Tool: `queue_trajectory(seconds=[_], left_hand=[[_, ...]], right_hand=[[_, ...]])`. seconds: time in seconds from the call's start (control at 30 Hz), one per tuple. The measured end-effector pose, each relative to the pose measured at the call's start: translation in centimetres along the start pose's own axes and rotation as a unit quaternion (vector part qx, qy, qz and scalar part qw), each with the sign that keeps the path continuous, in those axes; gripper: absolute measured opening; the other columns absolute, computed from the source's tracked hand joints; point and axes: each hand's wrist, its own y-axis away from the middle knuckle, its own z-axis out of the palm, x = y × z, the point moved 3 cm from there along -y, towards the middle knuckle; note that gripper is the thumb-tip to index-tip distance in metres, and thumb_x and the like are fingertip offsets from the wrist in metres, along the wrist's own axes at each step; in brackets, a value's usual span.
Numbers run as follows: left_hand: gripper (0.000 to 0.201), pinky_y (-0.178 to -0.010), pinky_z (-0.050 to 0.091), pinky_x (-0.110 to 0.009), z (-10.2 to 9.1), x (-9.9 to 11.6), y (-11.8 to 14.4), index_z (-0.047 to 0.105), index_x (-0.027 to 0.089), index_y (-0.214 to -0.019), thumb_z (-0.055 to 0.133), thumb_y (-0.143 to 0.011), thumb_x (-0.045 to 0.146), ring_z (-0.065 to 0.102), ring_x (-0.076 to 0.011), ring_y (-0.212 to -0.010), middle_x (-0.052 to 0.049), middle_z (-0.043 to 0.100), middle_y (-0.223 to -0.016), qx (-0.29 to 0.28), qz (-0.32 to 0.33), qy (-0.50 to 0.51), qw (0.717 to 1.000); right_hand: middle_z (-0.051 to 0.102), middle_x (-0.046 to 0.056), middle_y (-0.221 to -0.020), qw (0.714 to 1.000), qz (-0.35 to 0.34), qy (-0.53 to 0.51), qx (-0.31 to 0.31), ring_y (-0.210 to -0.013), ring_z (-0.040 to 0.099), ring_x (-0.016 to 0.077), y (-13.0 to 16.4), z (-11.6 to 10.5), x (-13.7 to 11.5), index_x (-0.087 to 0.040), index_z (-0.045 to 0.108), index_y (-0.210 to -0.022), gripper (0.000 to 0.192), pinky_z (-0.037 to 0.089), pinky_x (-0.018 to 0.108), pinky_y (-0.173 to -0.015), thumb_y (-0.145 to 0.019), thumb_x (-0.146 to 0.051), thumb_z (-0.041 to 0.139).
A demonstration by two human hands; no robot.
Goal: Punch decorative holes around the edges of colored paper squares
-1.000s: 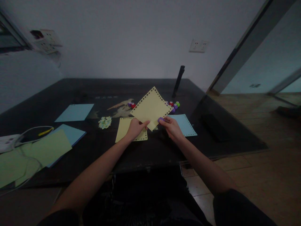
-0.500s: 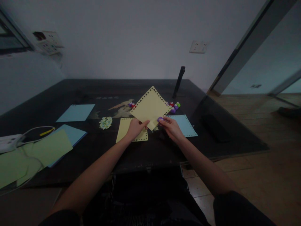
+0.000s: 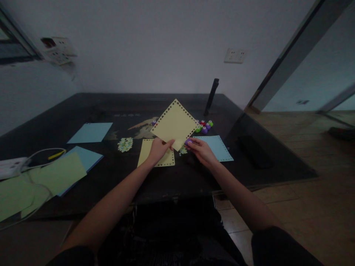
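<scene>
Paper (image 3: 174, 120) is tilted above the desk (image 3: 194, 181), pinched near its lower corner by your left hand (image 3: 159, 150). Your right hand (image 3: 204, 150) grasps a purple punch (image 3: 188, 141) beside it. The paper looks light, flexible, easily creased; grip its unpunched lower edge.

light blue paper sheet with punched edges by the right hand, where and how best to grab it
Probably pinch the light blue punched paper sheet by its near right corner, from the right: it lies flat on the black table, so a fingertip must first lift the edge, and the right hand hides part of its left side.
</scene>
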Motion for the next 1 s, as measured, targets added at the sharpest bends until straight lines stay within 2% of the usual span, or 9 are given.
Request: queue_trajectory(seconds=[0.17,0.33,0.5,0.73,0.8,0.87,0.93,1.0], left_hand=[[0.026,-0.055,0.046,-0.023,-0.4,0.1,-0.1,0.063,0.013,-0.055,0.061,-0.075,0.029,0.059,-0.0152,-0.052,-0.006,0.066,-0.054,0.018,-0.014,0.007,1.000],[0.029,-0.055,0.045,-0.023,-0.8,0.4,-0.1,0.062,0.012,-0.051,0.060,-0.075,0.028,0.057,-0.0144,-0.050,-0.007,0.064,-0.052,0.024,-0.022,0.001,0.999],[0.028,-0.054,0.044,-0.023,-0.9,0.2,-0.3,0.063,0.012,-0.055,0.060,-0.076,0.029,0.057,-0.0139,-0.049,-0.007,0.064,-0.052,0.032,-0.006,-0.005,0.999],[0.030,-0.053,0.043,-0.024,-0.6,-0.8,-0.5,0.065,0.010,-0.058,0.060,-0.076,0.034,0.057,-0.0141,-0.049,-0.010,0.065,-0.055,0.027,-0.010,-0.015,0.999],[0.030,-0.053,0.043,-0.024,-0.6,-0.8,-0.5,0.065,0.010,-0.057,0.060,-0.076,0.033,0.057,-0.0142,-0.050,-0.009,0.066,-0.055,0.028,-0.010,-0.020,0.999],[0.028,-0.053,0.043,-0.023,-0.6,-0.8,-0.5,0.065,0.009,-0.060,0.060,-0.075,0.032,0.058,-0.0143,-0.051,-0.009,0.066,-0.056,0.029,-0.009,-0.012,0.999],[0.026,-0.054,0.044,-0.023,-0.6,-0.8,-0.5,0.066,0.009,-0.064,0.060,-0.076,0.031,0.058,-0.0145,-0.051,-0.008,0.066,-0.057,0.029,-0.006,0.005,1.000],[0.025,-0.054,0.044,-0.023,-0.6,-0.8,-0.5,0.066,0.009,-0.064,0.061,-0.075,0.031,0.058,-0.0147,-0.051,-0.008,0.066,-0.057,0.028,-0.008,0.010,1.000]], right_hand=[[0.069,0.005,-0.092,0.999,0.011,0.026,-0.024,-0.080,0.063,0.0155,-0.1,-0.2,-0.1,-0.019,0.069,-0.088,0.028,0.048,0.032,-0.082,-0.064,-0.033,0.075],[0.069,0.005,-0.086,0.999,0.026,0.028,-0.015,-0.076,0.064,0.0154,0.0,-0.4,-0.3,-0.019,0.068,-0.086,0.025,0.050,0.032,-0.079,-0.071,-0.040,0.070],[0.069,0.007,-0.085,0.999,0.032,0.037,-0.016,-0.078,0.065,0.0163,-0.1,-0.5,-0.2,-0.018,0.065,-0.088,0.031,0.050,0.032,-0.078,-0.079,-0.048,0.060],[0.069,0.008,-0.087,0.998,0.033,0.056,-0.027,-0.078,0.064,0.0170,-0.1,-0.4,-0.3,-0.018,0.063,-0.089,0.038,0.049,0.033,-0.078,-0.079,-0.055,0.056],[0.068,0.007,-0.086,0.995,0.011,0.093,-0.026,-0.079,0.063,0.0180,-0.1,-0.3,-0.4,-0.019,0.062,-0.088,0.040,0.049,0.034,-0.077,-0.078,-0.057,0.055],[0.066,0.005,-0.087,0.984,-0.044,0.171,-0.011,-0.082,0.060,0.0185,-0.1,-0.5,-0.7,-0.021,0.062,-0.087,0.039,0.047,0.033,-0.077,-0.076,-0.058,0.055],[0.064,0.003,-0.086,0.958,-0.106,0.266,0.008,-0.086,0.056,0.0188,-0.2,-0.6,-0.9,-0.022,0.061,-0.086,0.037,0.044,0.032,-0.079,-0.076,-0.057,0.056],[0.061,0.001,-0.082,0.932,-0.137,0.334,0.012,-0.085,0.053,0.0188,-0.3,-0.8,-0.9,-0.023,0.060,-0.085,0.035,0.041,0.032,-0.081,-0.077,-0.056,0.054]])
